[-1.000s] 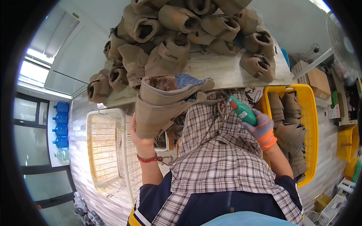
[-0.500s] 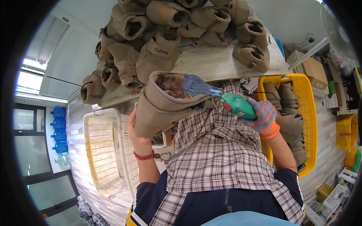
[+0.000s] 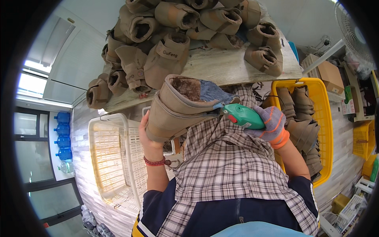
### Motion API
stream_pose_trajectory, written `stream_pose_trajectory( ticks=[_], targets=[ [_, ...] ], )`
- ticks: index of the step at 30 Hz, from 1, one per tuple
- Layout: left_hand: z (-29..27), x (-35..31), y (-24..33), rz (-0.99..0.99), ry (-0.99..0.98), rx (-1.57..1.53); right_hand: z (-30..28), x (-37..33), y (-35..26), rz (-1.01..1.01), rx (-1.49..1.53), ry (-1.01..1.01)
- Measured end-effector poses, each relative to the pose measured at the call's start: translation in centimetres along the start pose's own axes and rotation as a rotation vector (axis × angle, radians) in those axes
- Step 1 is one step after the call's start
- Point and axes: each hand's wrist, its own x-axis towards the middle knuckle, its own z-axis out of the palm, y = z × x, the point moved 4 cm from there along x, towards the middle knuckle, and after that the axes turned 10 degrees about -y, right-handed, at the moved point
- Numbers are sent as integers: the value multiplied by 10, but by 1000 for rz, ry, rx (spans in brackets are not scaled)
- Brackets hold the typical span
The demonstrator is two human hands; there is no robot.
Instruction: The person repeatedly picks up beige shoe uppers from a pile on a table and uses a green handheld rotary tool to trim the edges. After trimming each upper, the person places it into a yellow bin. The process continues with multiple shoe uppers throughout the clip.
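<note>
A brown boot upper point(image 3: 167, 114) is held up in front of me, with brown pile and a patch of blue lining point(image 3: 213, 91) showing inside its opening. My left hand point(image 3: 149, 132), bare, grips its left side; most of the fingers are hidden behind it. In a grey and orange glove, my right hand point(image 3: 271, 125) is wrapped round a green hand-held power cutter point(image 3: 245, 116) with a red button. The cutter's front end meets the right edge of the upper, just below the blue lining; its blade is hard to make out.
Beyond the upper, many similar brown uppers point(image 3: 169, 55) are piled on a worn wooden table point(image 3: 221, 67). A yellow basket point(image 3: 327, 134) with more uppers stands at my right. On my left is a white plastic basket point(image 3: 112, 150). A plaid apron point(image 3: 233, 166) covers my lap.
The boot upper has shifted slightly to the right. The cutter has moved left and a little down, from the tip of the blue lining to the edge below it.
</note>
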Motion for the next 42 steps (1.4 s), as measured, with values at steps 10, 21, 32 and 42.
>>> stream_pose_trajectory(
  ticks=[10,21,32,42],
  targets=[
    [31,-11,-8,32,-71,47,9,21,-13,-71,72,113],
    [18,-43,-20,315,-100,324,17,48,-35,93,274,-40],
    [20,-64,-25,650,-138,1475,26,66,-40,235,545,-141],
    [28,-63,-48,512,-39,1582,25,76,-43,319,616,-137]
  ],
)
